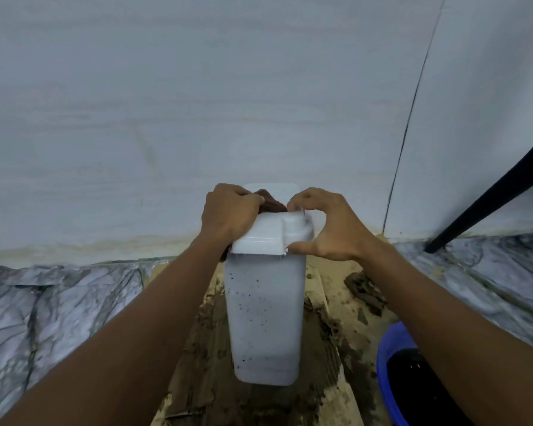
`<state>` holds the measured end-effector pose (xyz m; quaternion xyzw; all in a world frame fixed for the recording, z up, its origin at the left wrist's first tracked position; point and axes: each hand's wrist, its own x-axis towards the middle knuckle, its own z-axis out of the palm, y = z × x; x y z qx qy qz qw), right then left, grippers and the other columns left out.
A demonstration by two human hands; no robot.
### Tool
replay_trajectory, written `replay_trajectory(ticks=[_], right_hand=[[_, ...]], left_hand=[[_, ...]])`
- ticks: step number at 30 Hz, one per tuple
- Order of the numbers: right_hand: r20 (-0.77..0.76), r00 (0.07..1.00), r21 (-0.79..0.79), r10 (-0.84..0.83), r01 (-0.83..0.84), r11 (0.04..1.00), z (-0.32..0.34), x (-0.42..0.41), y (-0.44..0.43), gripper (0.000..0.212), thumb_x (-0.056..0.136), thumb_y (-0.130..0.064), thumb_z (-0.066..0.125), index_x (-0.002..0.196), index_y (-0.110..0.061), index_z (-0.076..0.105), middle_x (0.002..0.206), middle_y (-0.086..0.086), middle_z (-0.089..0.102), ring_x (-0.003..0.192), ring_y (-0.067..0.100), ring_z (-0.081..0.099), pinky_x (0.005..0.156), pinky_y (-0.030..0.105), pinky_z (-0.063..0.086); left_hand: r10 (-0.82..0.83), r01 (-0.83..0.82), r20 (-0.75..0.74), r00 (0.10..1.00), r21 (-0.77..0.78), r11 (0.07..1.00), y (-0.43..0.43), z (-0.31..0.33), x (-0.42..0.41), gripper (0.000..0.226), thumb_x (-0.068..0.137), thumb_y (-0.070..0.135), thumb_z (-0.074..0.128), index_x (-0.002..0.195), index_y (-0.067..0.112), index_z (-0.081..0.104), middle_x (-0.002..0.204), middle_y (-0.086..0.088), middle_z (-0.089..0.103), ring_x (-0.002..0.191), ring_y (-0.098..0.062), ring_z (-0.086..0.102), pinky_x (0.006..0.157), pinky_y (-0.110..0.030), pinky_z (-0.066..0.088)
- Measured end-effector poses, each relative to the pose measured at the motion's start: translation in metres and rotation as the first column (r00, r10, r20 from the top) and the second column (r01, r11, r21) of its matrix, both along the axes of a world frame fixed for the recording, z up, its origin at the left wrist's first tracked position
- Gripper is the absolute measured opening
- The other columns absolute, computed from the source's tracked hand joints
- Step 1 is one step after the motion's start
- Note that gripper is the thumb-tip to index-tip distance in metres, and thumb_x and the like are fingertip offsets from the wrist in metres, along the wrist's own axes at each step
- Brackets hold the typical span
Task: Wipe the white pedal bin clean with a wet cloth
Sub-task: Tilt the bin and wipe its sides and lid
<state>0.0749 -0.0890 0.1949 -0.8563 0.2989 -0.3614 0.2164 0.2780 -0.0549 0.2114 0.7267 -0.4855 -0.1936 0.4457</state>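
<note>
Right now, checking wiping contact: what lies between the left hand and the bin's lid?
A brown cloth, gripped by the left hand on the lid; head view.

Bin (pixel 263 318) before wall (pixel 136 103), basin (pixel 388 345) at right

I saw two bare forearms reaching forward from the lower corners, the left forearm (pixel 120 333) rising from the bottom left and the right forearm (pixel 443 318) from the bottom right, converging at the middle. The left hand (pixel 228 215) lay knuckles up, its fingers curled round a dark cloth (pixel 271 202). The right hand (pixel 330 229) arched just beside it, fingertips bent onto the top of the lid (pixel 259 238) and thumb pressed against its near corner. Both wrists were fairly straight.
</note>
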Motion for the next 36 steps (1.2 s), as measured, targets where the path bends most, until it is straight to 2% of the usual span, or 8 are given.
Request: replay_trajectory(ticks=[5,8,13,16,21,25,31,36], right_hand=[[-0.034,0.999,0.112,-0.009,0.012,0.994,0.004,0.003,-0.018,0.077,0.058,-0.022,0.094,0.127,-0.021,0.059,0.115,-0.007,0.063,0.113,0.017,0.056,0.103,0.045,0.045],[0.031,1.0,0.176,0.001,-0.006,0.984,0.004,0.007,-0.025,0.071,0.055,-0.021,0.092,0.116,-0.024,0.055,0.113,-0.009,0.06,0.111,0.013,0.057,0.099,0.044,0.05],[0.056,0.998,0.189,0.017,-0.028,0.982,0.006,0.012,-0.04,0.055,0.058,-0.022,0.089,0.107,-0.021,0.064,0.112,-0.005,0.063,0.109,0.014,0.058,0.1,0.045,0.05],[0.087,0.996,0.198,0.03,-0.047,0.979,0.006,0.015,-0.048,0.05,0.058,-0.019,0.091,0.103,-0.022,0.068,0.109,-0.006,0.066,0.108,0.014,0.059,0.099,0.045,0.051],[0.144,0.988,0.232,0.058,-0.091,0.968,0.002,0.013,-0.062,0.052,0.058,-0.019,0.09,0.105,-0.022,0.069,0.111,-0.009,0.066,0.112,0.01,0.059,0.102,0.039,0.05],[0.204,0.978,0.262,0.053,-0.107,0.959,-0.003,0.017,-0.074,0.051,0.059,-0.018,0.083,0.107,-0.019,0.068,0.11,-0.009,0.066,0.114,0.012,0.058,0.103,0.041,0.049],[0.257,0.964,0.285,0.074,-0.149,0.947,-0.009,0.021,-0.096,0.047,0.061,-0.012,0.078,0.107,-0.014,0.066,0.109,-0.006,0.063,0.114,0.019,0.056,0.095,0.037,0.047],[0.312,0.947,0.276,0.082,-0.173,0.946,-0.013,0.022,-0.104,0.047,0.06,-0.009,0.075,0.106,-0.008,0.065,0.106,-0.004,0.061,0.107,0.015,0.057,0.089,0.034,0.048]], left_hand=[[0.012,-0.012,-0.002,1.0,0.044,0.999,-0.019,0.009,0.002,0.027,0.078,0.035,0.07,0.086,0.012,0.08,0.088,-0.003,0.075,0.084,-0.017,0.066,0.088,-0.045,0.057],[0.012,-0.011,-0.014,1.0,0.055,0.998,-0.029,0.014,0.005,0.034,0.078,0.035,0.071,0.094,0.006,0.08,0.097,-0.01,0.076,0.091,-0.022,0.069,0.09,-0.045,0.057],[-0.131,0.129,0.0,0.991,0.171,0.977,-0.04,0.028,0.009,0.012,0.086,0.034,0.07,0.08,0.026,0.076,0.097,-0.001,0.072,0.086,-0.017,0.065,0.065,-0.032,0.046],[-0.225,0.218,0.006,0.974,0.228,0.949,-0.035,0.035,0.015,0.015,0.091,0.034,0.065,0.09,0.029,0.079,0.095,0.007,0.072,0.082,-0.013,0.065,0.064,-0.034,0.048],[-0.203,0.196,-0.034,0.979,-0.138,0.971,-0.016,-0.002,0.024,0.03,0.099,0.039,0.053,0.105,0.033,0.082,0.109,0.015,0.077,0.098,-0.006,0.07,0.074,-0.033,0.055],[-0.127,0.1,-0.021,0.992,-0.493,0.864,-0.009,-0.057,0.012,0.051,0.106,0.043,0.032,0.137,0.02,0.065,0.142,0.0,0.062,0.139,-0.015,0.049,0.117,-0.042,0.037],[0.046,0.062,0.164,0.985,-0.601,0.797,-0.016,-0.125,0.0,0.052,0.109,0.027,0.039,0.16,0.021,0.03,0.171,0.0,0.019,0.158,-0.016,0.014,0.127,-0.036,0.019],[0.109,0.215,0.476,0.872,-0.575,0.79,-0.012,-0.161,0.007,0.048,0.108,0.026,0.04,0.152,0.008,0.042,0.166,-0.016,0.027,0.153,-0.033,0.02,0.126,-0.04,0.02]])
